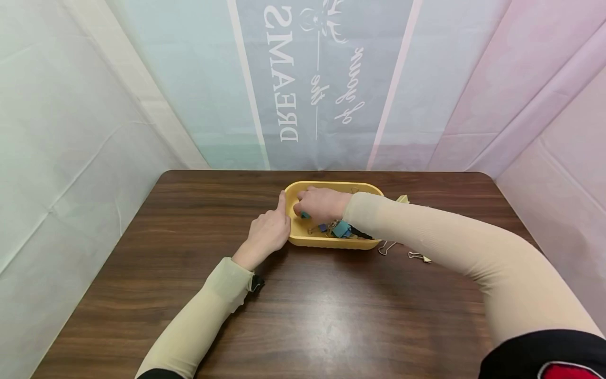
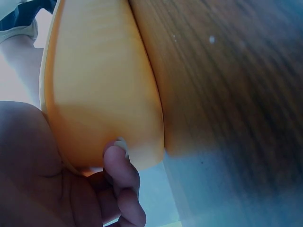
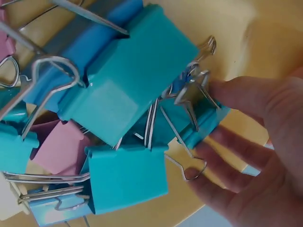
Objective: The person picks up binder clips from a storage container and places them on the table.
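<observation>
Head view: a brown table [image 1: 303, 284] bears a yellow box [image 1: 331, 243] near its far edge. The left hand [image 1: 270, 230] curls its fingers round the box's left end; the right hand [image 1: 324, 204] is inside. Binder clips [image 3: 128, 175] lie heaped there, and the right thumb and fingers pinch a small teal clip [image 3: 206, 128].

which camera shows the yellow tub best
Head view: most of the tub shows, inside and out, though the right sleeve covers part. Left wrist shows mainly an outer wall; right wrist, inside patches around clips.
</observation>
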### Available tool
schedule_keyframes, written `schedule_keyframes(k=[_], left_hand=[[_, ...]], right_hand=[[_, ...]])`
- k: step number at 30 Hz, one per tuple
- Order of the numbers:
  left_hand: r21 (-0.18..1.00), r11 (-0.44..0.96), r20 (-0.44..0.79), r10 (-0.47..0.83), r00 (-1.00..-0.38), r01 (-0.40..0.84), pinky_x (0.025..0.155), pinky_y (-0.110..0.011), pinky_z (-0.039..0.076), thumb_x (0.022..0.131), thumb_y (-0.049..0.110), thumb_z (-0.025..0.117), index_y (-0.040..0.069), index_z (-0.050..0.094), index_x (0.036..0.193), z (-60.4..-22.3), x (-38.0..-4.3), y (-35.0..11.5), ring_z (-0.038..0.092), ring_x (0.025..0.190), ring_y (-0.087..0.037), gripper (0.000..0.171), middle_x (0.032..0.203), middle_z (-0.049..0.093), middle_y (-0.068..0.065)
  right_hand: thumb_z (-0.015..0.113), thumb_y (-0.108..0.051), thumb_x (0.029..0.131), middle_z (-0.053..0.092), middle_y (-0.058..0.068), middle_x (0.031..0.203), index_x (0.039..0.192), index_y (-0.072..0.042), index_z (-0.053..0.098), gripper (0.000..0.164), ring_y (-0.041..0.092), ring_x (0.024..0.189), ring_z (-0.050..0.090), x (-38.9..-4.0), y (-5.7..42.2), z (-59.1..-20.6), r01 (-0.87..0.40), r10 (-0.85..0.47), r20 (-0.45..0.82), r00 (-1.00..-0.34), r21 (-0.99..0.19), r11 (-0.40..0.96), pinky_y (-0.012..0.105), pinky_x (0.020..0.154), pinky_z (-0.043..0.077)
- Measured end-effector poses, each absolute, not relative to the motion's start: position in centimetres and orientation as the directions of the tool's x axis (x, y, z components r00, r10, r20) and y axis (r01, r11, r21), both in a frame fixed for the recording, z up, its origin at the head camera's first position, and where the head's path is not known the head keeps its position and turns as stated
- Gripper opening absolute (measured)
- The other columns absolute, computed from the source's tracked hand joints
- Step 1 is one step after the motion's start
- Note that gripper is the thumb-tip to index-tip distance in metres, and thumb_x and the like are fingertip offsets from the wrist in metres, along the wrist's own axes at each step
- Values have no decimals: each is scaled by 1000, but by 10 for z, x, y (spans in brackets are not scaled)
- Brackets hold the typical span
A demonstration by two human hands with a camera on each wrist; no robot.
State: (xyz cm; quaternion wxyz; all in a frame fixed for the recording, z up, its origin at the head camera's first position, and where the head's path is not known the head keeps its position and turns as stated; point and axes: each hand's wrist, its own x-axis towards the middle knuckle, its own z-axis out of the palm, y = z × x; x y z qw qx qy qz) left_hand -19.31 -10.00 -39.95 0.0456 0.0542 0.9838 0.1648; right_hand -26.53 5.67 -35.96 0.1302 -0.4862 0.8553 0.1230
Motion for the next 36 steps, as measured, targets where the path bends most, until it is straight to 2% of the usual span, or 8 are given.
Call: schedule_keyframes(k=[5,10,14,20,25,29,33,36], left_hand=[[325,941,-68,120,-990,92,40,-33,31,105,23,33,9,7,161,-399,-193,-99,41,42,-21,63,56,51,-8],[324,942,-66,118,-991,90,41,-34,33,105,23,33,8,8,161,-398,-193,-98,44,43,-23,63,57,52,-8],[322,943,-77,111,-991,81,41,-35,33,105,24,31,10,6,161,-398,-193,-98,44,44,-23,63,57,52,-8],[314,946,-86,107,-990,75,41,-34,31,105,24,33,9,7,161,-398,-193,-99,41,44,-22,64,57,52,-8],[319,946,-90,96,-991,62,43,-36,34,105,25,35,9,8,161,-398,-193,-98,46,46,-24,64,58,53,-9],[312,948,-85,92,-992,62,44,-37,37,105,24,35,10,6,161,-399,-194,-97,49,47,-26,64,58,53,-9],[313,948,-83,91,-992,61,44,-38,38,105,23,34,11,5,161,-399,-193,-97,49,47,-26,64,59,53,-9],[324,944,-86,91,-992,58,44,-37,37,104,23,34,11,5,161,-399,-193,-96,47,47,-25,65,59,53,-9]], right_hand=[[72,-16,93,58,9,119,126,-17,67,34,29,104,53,-269,59,-364,-879,-822,-320,-470,84,470,40,92,45],[72,-12,92,56,5,107,116,-14,70,25,22,90,55,-272,62,-366,-891,-851,-285,-441,24,454,34,83,47],[76,-13,88,56,1,107,115,-13,69,28,15,88,56,-275,66,-362,-896,-886,-218,-410,-84,436,30,79,49],[77,-16,88,56,5,115,125,-9,68,39,17,95,56,-275,76,-351,-902,-931,-40,-363,-235,362,31,83,48],[78,-20,88,55,3,113,128,-9,68,43,16,95,55,-273,91,-335,-874,-910,95,-404,-333,353,31,82,47],[79,-19,87,55,2,112,129,-8,68,46,17,92,55,-272,111,-320,-848,-879,137,-457,-364,384,32,79,48],[80,-15,84,58,2,111,124,-8,69,41,17,93,58,-272,136,-313,-832,-846,167,-506,-354,427,34,82,51],[81,-14,82,59,2,108,114,-9,67,35,17,95,60,-271,161,-313,-795,-807,177,-564,-379,473,35,83,53]])
